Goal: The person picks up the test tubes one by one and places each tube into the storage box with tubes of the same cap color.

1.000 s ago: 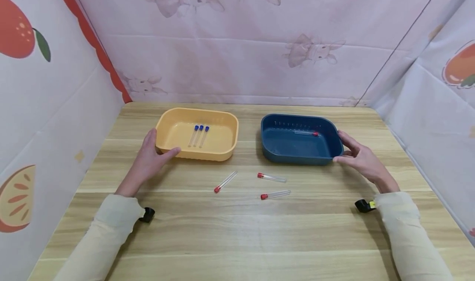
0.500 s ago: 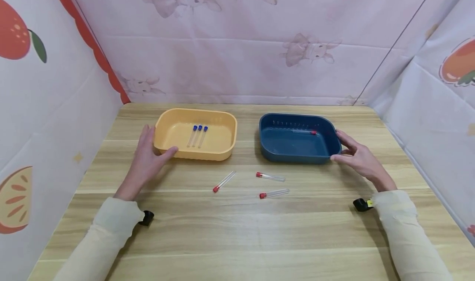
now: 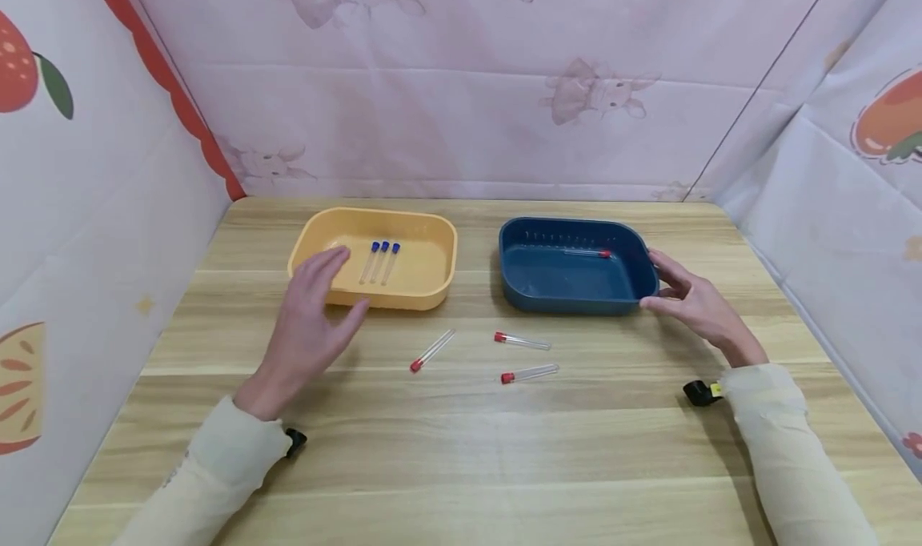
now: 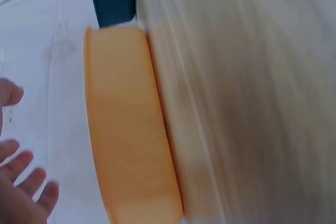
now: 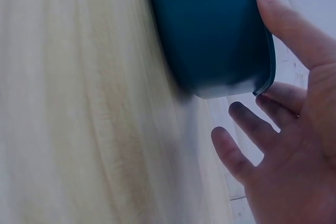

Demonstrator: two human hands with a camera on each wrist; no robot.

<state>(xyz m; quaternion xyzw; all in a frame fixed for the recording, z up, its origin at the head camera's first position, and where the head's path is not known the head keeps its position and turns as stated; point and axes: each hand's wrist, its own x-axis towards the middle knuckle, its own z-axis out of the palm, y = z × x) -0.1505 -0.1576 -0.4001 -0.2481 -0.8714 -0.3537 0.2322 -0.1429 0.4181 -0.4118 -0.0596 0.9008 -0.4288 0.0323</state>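
The left hand [image 3: 306, 334] hovers over the near left corner of the yellow tray [image 3: 392, 299], thumb and fingers spread and holding nothing; in the left wrist view a space separates the fingers from the tray wall [image 4: 131, 129]. Three blue-capped tubes [image 3: 385, 247] lie inside that tray. At the right end of the dark blue tray [image 3: 576, 303], the right hand [image 3: 702, 310] touches the rim with its thumb and has its fingers around the corner. One red-capped tube [image 3: 603, 254] lies in the blue tray. On the table are three more red-capped tubes [image 3: 416, 365] [image 3: 500, 338] [image 3: 508, 377].
The wooden table [image 3: 461, 466] carries both trays near its back edge, with a gap between them. Printed cloth walls [image 3: 446, 130] stand behind and at both sides. A small black device sits at each wrist.
The left hand has let go of the yellow tray's left end and moved right and up over its near corner. The right hand stays at the blue tray. The head view has shifted slightly.
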